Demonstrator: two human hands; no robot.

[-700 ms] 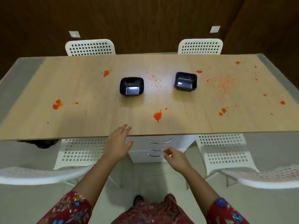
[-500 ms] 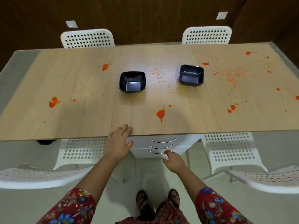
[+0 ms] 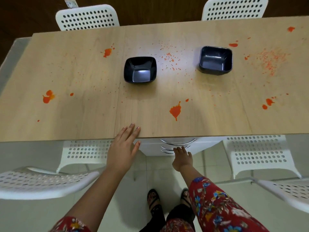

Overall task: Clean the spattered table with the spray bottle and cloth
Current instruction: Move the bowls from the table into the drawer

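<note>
The table (image 3: 83, 77) has a pale wood-grain top with a smooth, mostly matt finish, spattered with wet-looking orange blotches (image 3: 175, 111). Two black bowls (image 3: 140, 69) look like glossy plastic. The chairs (image 3: 87, 17) are white perforated plastic. Below the near edge, drawer handles (image 3: 177, 142) shine like polished metal. The sleeves (image 3: 215, 206) are printed floral cloth.

I count one bench (image 3: 83, 81). On it are two black bowls, the left bowl (image 3: 140, 69) and the right bowl (image 3: 215, 60). Around it are four white chairs (image 3: 87, 17), two on the far side and two on mine. Beneath it is one drawer unit (image 3: 150, 146) with three curved handles (image 3: 177, 142). I make out six larger orange blots (image 3: 175, 111) and two patches of fine specks (image 3: 170, 59). My two hands are both in view, the left hand (image 3: 122, 148) and the right hand (image 3: 182, 159).
</note>
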